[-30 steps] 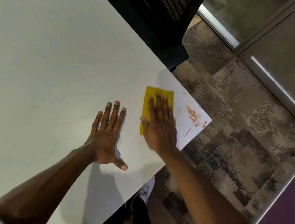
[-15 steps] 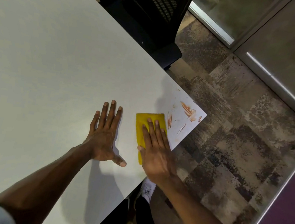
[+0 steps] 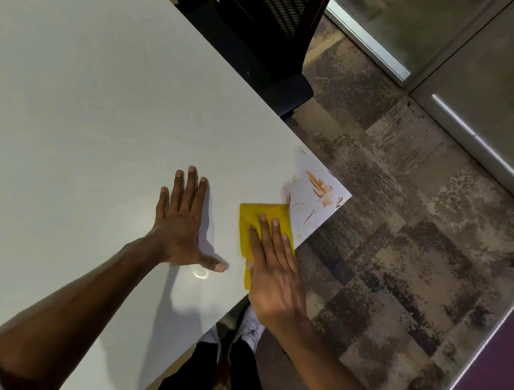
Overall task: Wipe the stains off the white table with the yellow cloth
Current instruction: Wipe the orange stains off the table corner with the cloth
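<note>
The white table [image 3: 93, 105] fills the left of the view, and its near right corner carries orange-brown stains [image 3: 320, 187]. A folded yellow cloth [image 3: 262, 219] lies flat just left of those stains, close to the table's edge. My right hand [image 3: 273, 267] presses flat on the cloth with fingers straight, its heel past the table edge. My left hand [image 3: 183, 221] rests palm down on the bare tabletop to the left of the cloth, fingers spread and holding nothing.
A black mesh office chair [image 3: 268, 26] stands against the table's far right edge. Patterned grey carpet [image 3: 404, 243] lies beyond the corner, with a glass partition frame [image 3: 479, 143] at the upper right. My legs and a white shoe [image 3: 253, 329] show below the table edge.
My right hand has drawn the cloth back toward me along the table edge, off the stained corner. The left hand has stayed planted.
</note>
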Demonstrator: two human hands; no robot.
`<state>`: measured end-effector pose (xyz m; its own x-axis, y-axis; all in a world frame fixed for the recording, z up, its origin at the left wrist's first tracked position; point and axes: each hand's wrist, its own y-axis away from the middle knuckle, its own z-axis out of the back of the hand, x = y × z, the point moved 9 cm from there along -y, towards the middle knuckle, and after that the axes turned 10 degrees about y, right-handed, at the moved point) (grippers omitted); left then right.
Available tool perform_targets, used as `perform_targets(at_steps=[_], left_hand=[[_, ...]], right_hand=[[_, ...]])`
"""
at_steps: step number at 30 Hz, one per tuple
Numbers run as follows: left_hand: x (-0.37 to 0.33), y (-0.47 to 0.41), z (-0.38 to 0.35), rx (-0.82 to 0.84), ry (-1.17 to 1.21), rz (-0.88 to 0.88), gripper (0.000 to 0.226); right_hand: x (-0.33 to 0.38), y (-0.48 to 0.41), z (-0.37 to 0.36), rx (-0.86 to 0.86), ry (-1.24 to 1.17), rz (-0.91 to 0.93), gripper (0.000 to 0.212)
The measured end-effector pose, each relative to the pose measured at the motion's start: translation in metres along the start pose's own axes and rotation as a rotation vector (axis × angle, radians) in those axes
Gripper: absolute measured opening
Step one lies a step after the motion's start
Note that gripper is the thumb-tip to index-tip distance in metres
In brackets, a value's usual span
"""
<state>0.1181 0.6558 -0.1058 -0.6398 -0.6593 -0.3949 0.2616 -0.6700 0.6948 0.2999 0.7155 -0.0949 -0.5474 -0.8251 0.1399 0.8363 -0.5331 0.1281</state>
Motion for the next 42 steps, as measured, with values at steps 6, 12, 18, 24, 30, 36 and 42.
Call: perform_targets(at_steps=[6, 12, 18, 24, 30, 36, 42], left_hand=[[-0.016, -0.013, -0.011, -0.031, 0.006, 0.098, 0.194], [-0.017, -0.015, -0.011, -0.015, 0.009, 0.136, 0.195], [-0.016, -0.018, -0.014, -0.01, 0.026, 0.111, 0.197], [-0.017, -0.018, -0.012, -0.011, -0.002, 0.138, 0.196], [-0.012, -0.018, -0.013, -0.045, 0.001, 0.123, 0.196], [-0.012, -0.019, -0.016, -0.067, 0.022, 0.089, 0.196], [-0.009, -0.02, -0.018, -0.135, 0.014, 0.048, 0.187]], right_hand=[[-0.034, -0.074, 0.007, 0.027, 0.009, -0.011, 0.064], [-0.04, -0.087, 0.012, -0.035, -0.009, -0.05, 0.065], [-0.026, -0.006, 0.005, 0.007, -0.033, 0.005, 0.073], [-0.06, -0.071, 0.011, -0.006, -0.005, 0.016, 0.065], [-0.064, -0.081, 0.013, -0.035, -0.022, -0.016, 0.069], [-0.043, -0.002, 0.011, -0.014, -0.011, 0.054, 0.066], [-0.067, -0.071, 0.012, 0.006, -0.016, 0.018, 0.062]])
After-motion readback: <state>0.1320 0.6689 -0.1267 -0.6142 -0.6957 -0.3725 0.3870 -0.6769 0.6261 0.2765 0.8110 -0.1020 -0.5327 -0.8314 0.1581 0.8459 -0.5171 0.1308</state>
